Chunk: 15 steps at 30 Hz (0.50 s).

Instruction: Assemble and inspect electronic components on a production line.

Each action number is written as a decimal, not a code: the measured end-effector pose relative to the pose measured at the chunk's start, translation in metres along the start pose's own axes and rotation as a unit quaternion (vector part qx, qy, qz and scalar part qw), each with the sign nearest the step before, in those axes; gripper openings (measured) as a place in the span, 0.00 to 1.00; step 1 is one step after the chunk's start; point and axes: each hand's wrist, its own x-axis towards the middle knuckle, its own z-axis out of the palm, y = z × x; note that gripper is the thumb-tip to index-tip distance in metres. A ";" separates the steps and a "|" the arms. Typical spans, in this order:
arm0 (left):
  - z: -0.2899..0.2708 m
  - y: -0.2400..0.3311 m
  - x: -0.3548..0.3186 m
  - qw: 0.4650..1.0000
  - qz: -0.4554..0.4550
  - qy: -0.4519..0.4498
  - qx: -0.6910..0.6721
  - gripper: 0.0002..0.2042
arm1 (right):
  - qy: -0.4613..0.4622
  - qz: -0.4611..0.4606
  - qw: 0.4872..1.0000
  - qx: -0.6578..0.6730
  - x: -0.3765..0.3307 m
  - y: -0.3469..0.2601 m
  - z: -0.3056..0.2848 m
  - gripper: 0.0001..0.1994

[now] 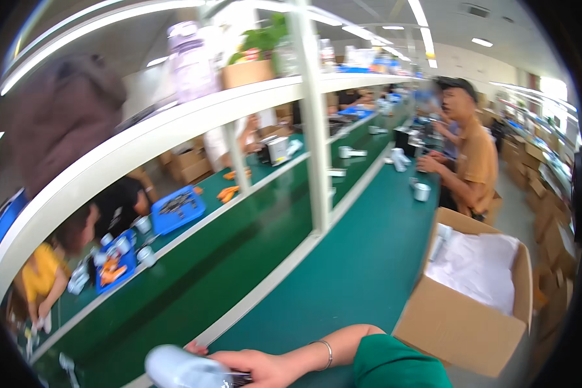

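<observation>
My right hand (263,366) reaches in from the lower right, with a green sleeve (401,363) and a thin bracelet at the wrist. Its fingers are closed around a pale, rounded, cylinder-like thing with a dark section (184,368), held low above the near edge of the green bench (343,284). The lower frame edge cuts this thing off, and blur hides its exact kind. A small fingertip shows behind it; whose it is I cannot make out. No other part of my left hand can be seen.
An open cardboard box (462,323) with white lining stands at the right. A white shelf post (313,129) rises between bench and green conveyor belt (220,278). Blue trays (178,210) of parts lie across the belt. A co-worker (475,155) stands farther along on the right.
</observation>
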 end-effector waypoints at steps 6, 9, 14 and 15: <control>-0.011 -0.033 0.029 0.998 -0.048 -0.016 0.037 0.17 | 0.012 0.223 0.957 -0.185 -0.020 0.044 0.015 0.25; 0.002 -0.012 0.009 0.997 0.021 -0.065 -0.029 0.16 | 0.030 0.000 0.971 -0.237 -0.026 0.003 -0.009 0.21; -0.004 -0.026 0.011 0.997 0.024 -0.059 -0.034 0.17 | -0.059 0.243 0.944 -0.215 -0.053 0.014 -0.016 0.19; -0.004 -0.023 0.010 0.998 0.016 -0.058 -0.032 0.17 | -0.053 0.318 0.923 -0.208 -0.061 0.008 -0.016 0.19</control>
